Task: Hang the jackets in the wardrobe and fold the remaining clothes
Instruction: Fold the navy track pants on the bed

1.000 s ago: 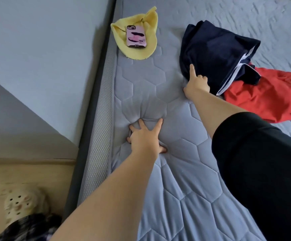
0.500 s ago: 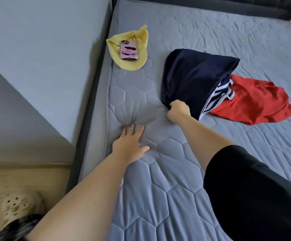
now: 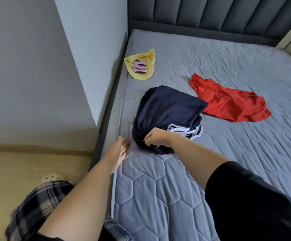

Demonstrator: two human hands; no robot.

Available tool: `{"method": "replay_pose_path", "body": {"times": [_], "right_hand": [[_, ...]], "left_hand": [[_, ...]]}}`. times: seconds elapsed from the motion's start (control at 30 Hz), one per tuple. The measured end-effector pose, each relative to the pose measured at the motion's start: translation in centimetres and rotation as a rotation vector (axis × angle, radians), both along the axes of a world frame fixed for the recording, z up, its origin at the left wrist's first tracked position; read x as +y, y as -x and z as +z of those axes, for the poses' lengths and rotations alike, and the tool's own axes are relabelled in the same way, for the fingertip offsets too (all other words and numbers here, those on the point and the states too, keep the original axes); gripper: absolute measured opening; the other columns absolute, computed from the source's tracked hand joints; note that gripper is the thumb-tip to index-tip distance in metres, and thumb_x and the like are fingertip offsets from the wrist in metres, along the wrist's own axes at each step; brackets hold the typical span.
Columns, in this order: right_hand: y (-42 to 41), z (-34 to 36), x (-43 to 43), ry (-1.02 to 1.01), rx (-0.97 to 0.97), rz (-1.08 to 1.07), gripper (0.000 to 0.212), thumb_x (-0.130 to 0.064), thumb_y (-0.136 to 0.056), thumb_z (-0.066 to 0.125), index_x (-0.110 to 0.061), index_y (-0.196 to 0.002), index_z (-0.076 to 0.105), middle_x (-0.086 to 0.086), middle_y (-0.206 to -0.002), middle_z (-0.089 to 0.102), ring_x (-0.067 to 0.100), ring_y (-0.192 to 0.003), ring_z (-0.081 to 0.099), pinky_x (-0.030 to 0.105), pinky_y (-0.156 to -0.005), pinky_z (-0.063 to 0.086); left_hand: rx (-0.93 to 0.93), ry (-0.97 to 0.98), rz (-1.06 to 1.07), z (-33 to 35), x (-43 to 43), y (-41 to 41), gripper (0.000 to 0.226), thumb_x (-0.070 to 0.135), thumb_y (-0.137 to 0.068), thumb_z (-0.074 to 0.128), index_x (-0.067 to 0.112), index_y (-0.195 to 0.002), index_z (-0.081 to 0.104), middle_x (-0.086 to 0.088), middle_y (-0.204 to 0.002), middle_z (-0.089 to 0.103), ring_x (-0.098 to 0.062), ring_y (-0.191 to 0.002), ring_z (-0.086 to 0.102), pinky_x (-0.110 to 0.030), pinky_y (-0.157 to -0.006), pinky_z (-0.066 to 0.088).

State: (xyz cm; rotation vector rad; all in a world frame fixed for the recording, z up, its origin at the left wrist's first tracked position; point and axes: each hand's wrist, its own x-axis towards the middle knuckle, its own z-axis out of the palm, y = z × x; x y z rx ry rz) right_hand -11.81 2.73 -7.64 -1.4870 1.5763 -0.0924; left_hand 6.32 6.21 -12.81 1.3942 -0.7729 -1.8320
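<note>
Two hands work at the near left edge of the mattress (image 3: 245, 145). The right hand (image 3: 156, 138) has its fingers curled down into the near edge of the navy garment (image 3: 165, 108), pinching a fold of the dark cloth against the thumb; the knuckles face up, the wrist is bent a little, and the bare forearm runs back to the lower right into a black sleeve (image 3: 255, 202). The left hand (image 3: 119, 149) lies just beside that garment, apart from it, with its fingers straight and loose, grasping nothing; its fingertips are blurred, so I cannot tell whether they touch the quilted surface or hang just above it. Its bare forearm stretches back to the lower left over plaid trousers (image 3: 35, 209).

The navy garment sits bunched on the mattress near the left edge, with white-striped trim (image 3: 184, 130) showing at its near right side. A red garment (image 3: 228, 103) lies spread out just beyond it to the right, its near corner touching or tucked under the navy cloth. Further off, near the left edge, a yellow cloth (image 3: 141, 75) lies crumpled with a phone (image 3: 140, 66) in a pink patterned case resting on it. No writing can be read on the case or the clothes. A dark padded headboard (image 3: 210, 16) stands at the far end, and a pale perforated shoe (image 3: 51, 178) rests on the wooden floor (image 3: 28, 167).
</note>
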Motion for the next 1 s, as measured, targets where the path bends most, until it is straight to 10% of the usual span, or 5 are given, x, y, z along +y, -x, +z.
{"method": "replay_pose_path", "body": {"times": [0.2,0.57,0.77,0.9,1.0], "right_hand": [[-4.2,6.2,3.1,-0.235,-0.473,0.043,0.054,0.007,-0.083,0.036,-0.019,-0.037,0.046,-0.008,-0.043,0.023,0.007,-0.037,0.018,0.018,-0.038,0.021],[-6.3,13.6,3.1,0.084,-1.081,-0.422,0.017,-0.010,-0.076,0.055,-0.007,-0.061,0.062,0.008,-0.060,0.063,0.018,-0.056,0.063,0.021,-0.055,0.052],[-1.2,8.0,0.0,0.381,0.326,-0.493,0.036,-0.014,-0.094,0.045,0.001,-0.125,0.053,0.021,-0.129,0.053,0.034,-0.121,0.049,0.034,-0.095,0.041],[-2.8,4.2,2.3,0.551,0.102,-0.297,0.055,-0.040,-0.087,0.059,-0.020,-0.137,0.045,0.011,-0.141,0.039,0.028,-0.132,0.035,0.038,-0.109,0.031],[-4.9,1.4,4.3,0.333,0.155,0.192,0.095,-0.061,-0.069,0.068,-0.040,-0.148,0.019,0.003,-0.156,0.021,0.024,-0.144,0.015,0.052,-0.115,0.019]], "left_hand": [[0.112,-0.163,-0.001,2.2,2.9,-6.4,0.073,0.067,-0.091,0.030,0.022,-0.148,0.026,-0.018,-0.127,0.055,-0.034,-0.105,0.059,-0.051,-0.105,0.033],[0.222,-0.097,0.041,3.6,4.2,-8.2,0.068,0.066,-0.092,0.034,0.025,-0.147,0.031,-0.014,-0.141,0.047,-0.031,-0.116,0.055,-0.045,-0.084,0.048],[0.004,-0.017,0.021,5.1,5.4,-6.5,0.018,0.018,-0.101,0.044,0.020,-0.092,0.059,-0.001,-0.069,0.068,-0.016,-0.064,0.065,-0.017,-0.053,0.049],[-0.037,0.031,-0.130,5.2,6.0,-6.5,0.022,0.011,-0.096,0.046,0.020,-0.082,0.059,0.009,-0.050,0.054,-0.004,-0.037,0.045,-0.014,-0.041,0.035],[-0.157,0.072,-0.126,5.2,5.6,-6.2,0.037,-0.008,-0.091,0.037,0.013,-0.101,0.065,-0.002,-0.073,0.063,-0.014,-0.062,0.055,-0.021,-0.062,0.043]]}}
